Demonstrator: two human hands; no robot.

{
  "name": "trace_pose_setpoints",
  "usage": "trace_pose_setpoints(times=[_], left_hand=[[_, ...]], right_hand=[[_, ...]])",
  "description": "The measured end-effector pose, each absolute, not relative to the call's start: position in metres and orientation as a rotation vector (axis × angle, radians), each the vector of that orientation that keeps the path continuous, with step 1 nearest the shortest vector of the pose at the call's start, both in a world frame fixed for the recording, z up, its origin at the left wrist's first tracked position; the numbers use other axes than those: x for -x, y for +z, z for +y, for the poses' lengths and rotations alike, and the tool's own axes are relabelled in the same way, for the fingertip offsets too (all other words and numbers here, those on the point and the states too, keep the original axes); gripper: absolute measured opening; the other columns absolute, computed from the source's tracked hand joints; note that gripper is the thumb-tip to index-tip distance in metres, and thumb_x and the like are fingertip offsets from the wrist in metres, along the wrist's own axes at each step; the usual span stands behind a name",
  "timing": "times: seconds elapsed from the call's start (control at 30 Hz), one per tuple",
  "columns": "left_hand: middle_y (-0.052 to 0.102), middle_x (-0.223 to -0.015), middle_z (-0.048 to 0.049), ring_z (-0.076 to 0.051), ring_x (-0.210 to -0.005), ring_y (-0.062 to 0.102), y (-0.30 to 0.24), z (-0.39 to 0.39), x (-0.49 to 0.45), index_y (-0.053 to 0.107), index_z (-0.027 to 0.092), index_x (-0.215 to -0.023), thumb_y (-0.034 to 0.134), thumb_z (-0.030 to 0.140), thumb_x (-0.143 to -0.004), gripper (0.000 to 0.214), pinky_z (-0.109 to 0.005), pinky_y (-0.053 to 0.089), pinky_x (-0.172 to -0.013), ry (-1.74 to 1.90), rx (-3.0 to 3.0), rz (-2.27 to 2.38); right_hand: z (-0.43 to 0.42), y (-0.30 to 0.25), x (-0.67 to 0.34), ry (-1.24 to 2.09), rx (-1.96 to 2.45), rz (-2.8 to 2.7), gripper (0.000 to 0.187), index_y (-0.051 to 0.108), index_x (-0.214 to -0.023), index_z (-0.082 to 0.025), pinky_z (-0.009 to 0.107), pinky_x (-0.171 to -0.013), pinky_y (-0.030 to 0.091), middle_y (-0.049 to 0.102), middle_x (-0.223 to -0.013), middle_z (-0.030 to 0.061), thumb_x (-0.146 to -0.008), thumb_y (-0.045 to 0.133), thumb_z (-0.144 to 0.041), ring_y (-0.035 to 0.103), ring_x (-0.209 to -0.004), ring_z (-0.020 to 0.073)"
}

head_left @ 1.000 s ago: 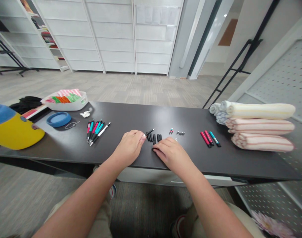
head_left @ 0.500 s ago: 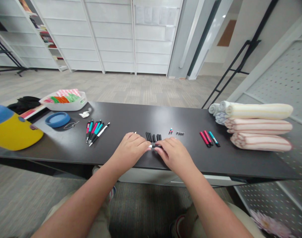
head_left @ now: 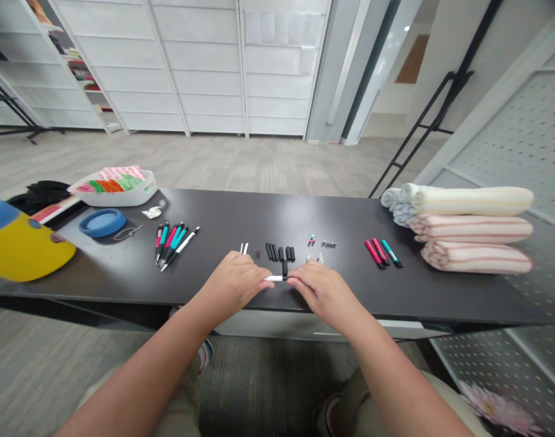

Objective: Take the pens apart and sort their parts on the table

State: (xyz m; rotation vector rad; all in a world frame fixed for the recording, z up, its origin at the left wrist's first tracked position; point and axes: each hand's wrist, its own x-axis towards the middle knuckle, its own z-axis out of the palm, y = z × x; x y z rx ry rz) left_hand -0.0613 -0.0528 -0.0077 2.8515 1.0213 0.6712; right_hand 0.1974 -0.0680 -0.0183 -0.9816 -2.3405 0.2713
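Observation:
A white pen barrel (head_left: pixel 275 278) lies level between my hands, just above the desk's front part. My left hand (head_left: pixel 236 280) is closed around its left part. The fingertips of my right hand (head_left: pixel 320 290) pinch the barrel's short dark right end. Just beyond the barrel is a black pen grip (head_left: pixel 285 267), separate from the row of several black grips (head_left: pixel 272 252) behind it. Thin white tubes (head_left: pixel 244 248) and small springs (head_left: pixel 257 254) lie beyond my left hand. Small clear pieces (head_left: pixel 320 257) and metal tips (head_left: pixel 329 244) are beyond my right hand.
Assembled pens (head_left: pixel 174 243) lie to the left, near a blue ring-shaped dish (head_left: pixel 102 223), a white basket (head_left: pixel 145 189) and a yellow-and-blue cap (head_left: pixel 26 249). Red and teal barrels (head_left: pixel 377 252) lie right, before rolled towels (head_left: pixel 475 227). The dark desk (head_left: pixel 222 209) ends close to me.
The black grip that lay in line with the white barrel now points away from me beyond it. More white barrel shows between my hands. My hands moved slightly nearer, uncovering tubes and springs.

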Motion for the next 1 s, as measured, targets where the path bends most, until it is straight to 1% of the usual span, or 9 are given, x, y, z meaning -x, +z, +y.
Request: trace_pose_setpoints(times=[0.1,0.27,0.43,0.57,0.63,0.7,0.8,0.9,1.0], left_hand=[[0.073,-0.081,-0.0019,-0.020,-0.081,0.064,-0.0053,-0.0505,0.0614,0.071,0.022,-0.090,0.041,0.042,-0.110,0.042,-0.037,0.038,-0.080,0.535,-2.828,1.038],[0.076,-0.093,-0.0040,-0.021,-0.087,0.066,-0.0091,-0.0487,0.0649,0.073,0.022,-0.104,0.044,0.046,-0.108,0.037,-0.037,0.040,-0.081,0.583,-2.787,1.071],[0.077,-0.092,-0.0047,-0.023,-0.087,0.066,-0.0092,-0.0476,0.0624,0.073,0.022,-0.103,0.037,0.046,-0.110,0.043,-0.038,0.039,-0.079,0.493,-2.836,1.073],[0.076,-0.090,-0.0044,-0.024,-0.086,0.066,-0.0056,-0.0474,0.0594,0.072,0.021,-0.099,0.037,0.045,-0.110,0.044,-0.037,0.038,-0.078,0.436,-2.844,1.096],[0.076,-0.089,-0.0043,-0.024,-0.085,0.066,-0.0050,-0.0473,0.0592,0.071,0.021,-0.096,0.038,0.044,-0.110,0.042,-0.037,0.038,-0.077,0.432,-2.845,1.111],[0.075,-0.088,-0.0043,-0.023,-0.084,0.066,-0.0056,-0.0473,0.0594,0.071,0.021,-0.094,0.038,0.044,-0.110,0.043,-0.036,0.038,-0.077,0.425,-2.855,1.113],[0.075,-0.088,-0.0047,-0.023,-0.084,0.065,-0.0075,-0.0472,0.0600,0.071,0.021,-0.096,0.037,0.045,-0.110,0.044,-0.036,0.038,-0.077,0.429,-2.873,1.109],[0.075,-0.088,-0.0047,-0.022,-0.084,0.065,-0.0089,-0.0467,0.0602,0.071,0.021,-0.098,0.037,0.044,-0.110,0.043,-0.036,0.037,-0.077,0.434,-2.876,1.099],[0.075,-0.088,-0.0038,-0.022,-0.083,0.064,-0.0084,-0.0459,0.0598,0.070,0.022,-0.095,0.038,0.043,-0.110,0.042,-0.036,0.036,-0.075,0.413,-2.873,1.103]], right_hand=[[-0.0681,-0.0188,-0.1968,0.276,0.988,-2.332,0.021,0.070,-0.105,-0.020,0.035,-0.079,0.048,0.074,-0.089,0.0056,-0.107,0.051,-0.031,0.061,-0.080,0.0203],[-0.0689,-0.0167,-0.1948,0.352,1.024,-2.285,0.015,0.069,-0.107,-0.022,0.035,-0.084,0.050,0.076,-0.097,0.0045,-0.104,0.059,-0.032,0.065,-0.089,0.0201],[-0.0689,-0.0165,-0.1931,0.345,1.038,-2.293,0.016,0.069,-0.102,-0.023,0.036,-0.085,0.051,0.075,-0.093,0.0045,-0.105,0.056,-0.031,0.065,-0.087,0.0202],[-0.0693,-0.0159,-0.1922,0.367,1.074,-2.272,0.007,0.066,-0.103,-0.022,0.035,-0.084,0.051,0.073,-0.097,0.0051,-0.102,0.061,-0.027,0.065,-0.090,0.0209],[-0.0696,-0.0153,-0.1916,0.372,1.096,-2.270,0.012,0.067,-0.109,-0.022,0.035,-0.083,0.052,0.074,-0.100,0.0059,-0.101,0.063,-0.029,0.066,-0.093,0.0214],[-0.0693,-0.0156,-0.1912,0.334,1.089,-2.291,0.016,0.068,-0.113,-0.022,0.036,-0.084,0.053,0.075,-0.101,0.0068,-0.103,0.060,-0.031,0.067,-0.093,0.0219],[-0.0684,-0.0180,-0.1911,0.261,1.043,-2.314,0.017,0.071,-0.108,-0.022,0.038,-0.085,0.053,0.076,-0.097,0.0071,-0.105,0.055,-0.029,0.068,-0.089,0.0218],[-0.0684,-0.0198,-0.1915,0.256,1.022,-2.291,0.013,0.070,-0.107,-0.021,0.038,-0.086,0.053,0.076,-0.097,0.0069,-0.103,0.059,-0.027,0.067,-0.088,0.0217],[-0.0696,-0.0191,-0.1916,0.286,1.050,-2.258,0.015,0.069,-0.113,-0.022,0.039,-0.088,0.054,0.077,-0.104,0.0075,-0.102,0.062,-0.030,0.068,-0.094,0.0229]])
